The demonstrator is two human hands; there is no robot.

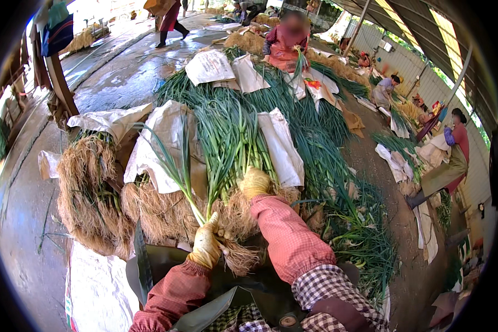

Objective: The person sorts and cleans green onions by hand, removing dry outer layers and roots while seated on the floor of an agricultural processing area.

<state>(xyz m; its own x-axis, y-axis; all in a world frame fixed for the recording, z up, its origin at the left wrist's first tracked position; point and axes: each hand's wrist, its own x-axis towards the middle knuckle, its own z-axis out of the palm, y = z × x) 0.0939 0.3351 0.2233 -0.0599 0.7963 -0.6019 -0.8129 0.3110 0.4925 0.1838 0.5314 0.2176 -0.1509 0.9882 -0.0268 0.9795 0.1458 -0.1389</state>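
In the head view, the gloved left hand [206, 243] is closed around a few green onions [188, 191], near, roots just right of it. The gloved right hand [255, 182], farther and right, touches the onion pile [232, 130]; whether it clamps stalks, I cannot tell. A rooty bundle [88, 188] lies left.

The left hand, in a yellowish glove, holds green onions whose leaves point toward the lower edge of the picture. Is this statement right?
Not quite: only the direction of the leaves is wrong. In the head view, the left hand, in a yellowish glove, holds green onions whose leaves point toward the upper edge of the picture.
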